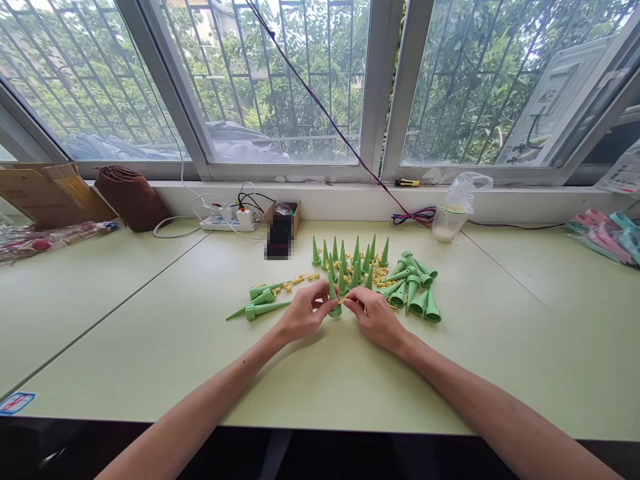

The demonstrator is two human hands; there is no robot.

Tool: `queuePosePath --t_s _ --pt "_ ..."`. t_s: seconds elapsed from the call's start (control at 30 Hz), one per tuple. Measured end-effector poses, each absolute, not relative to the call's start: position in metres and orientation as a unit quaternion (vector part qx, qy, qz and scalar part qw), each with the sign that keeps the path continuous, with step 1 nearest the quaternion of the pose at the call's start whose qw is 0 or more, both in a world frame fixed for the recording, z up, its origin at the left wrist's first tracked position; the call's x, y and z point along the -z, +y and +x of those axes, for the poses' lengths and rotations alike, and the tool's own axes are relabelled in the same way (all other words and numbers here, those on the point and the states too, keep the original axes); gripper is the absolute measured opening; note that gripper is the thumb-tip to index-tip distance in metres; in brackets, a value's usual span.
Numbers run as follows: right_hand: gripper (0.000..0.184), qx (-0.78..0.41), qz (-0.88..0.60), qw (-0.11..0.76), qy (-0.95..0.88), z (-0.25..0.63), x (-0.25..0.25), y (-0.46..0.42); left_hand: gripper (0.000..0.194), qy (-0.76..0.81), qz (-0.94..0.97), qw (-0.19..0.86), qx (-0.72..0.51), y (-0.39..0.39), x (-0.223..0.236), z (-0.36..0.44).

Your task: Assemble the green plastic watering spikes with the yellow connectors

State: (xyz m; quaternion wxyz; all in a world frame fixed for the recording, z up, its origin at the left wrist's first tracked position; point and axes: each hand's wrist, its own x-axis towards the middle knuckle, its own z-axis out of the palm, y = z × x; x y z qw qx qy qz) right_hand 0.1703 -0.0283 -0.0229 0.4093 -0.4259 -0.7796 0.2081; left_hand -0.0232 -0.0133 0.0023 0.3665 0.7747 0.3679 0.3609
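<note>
My left hand [309, 310] is closed around a green plastic watering spike [333, 292], which stands point up on the table. With thumb and forefinger pinched, my right hand [373, 313] holds a small yellow plastic piece [343, 301] against the spike's side near its wide base. Behind my hands several more green spikes [385, 253] stand upright, with small yellow pieces [379, 275] scattered among them. To the right lies a pile of green spikes [414, 285] on their sides. A few others [257, 310] lie left of my left hand, beside loose yellow pieces [295, 281].
The pale green table [165, 360] reaches to a window sill. Along the back are a power strip [233, 220], a small cardboard box [295, 212], a bundled cable [414, 217] and a plastic cup with a bag [449, 220]. Pink and teal items [607, 233] lie far right.
</note>
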Motion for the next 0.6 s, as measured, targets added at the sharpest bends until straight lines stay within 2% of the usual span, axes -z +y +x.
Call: queuePosePath --t_s 0.6 --pt "0.032 -0.223 -0.422 0.41 -0.777 0.1705 0.0212 -0.0291 0.015 0.354 0.773 0.376 -0.368 -0.0177 -0.0005 -0.0214"
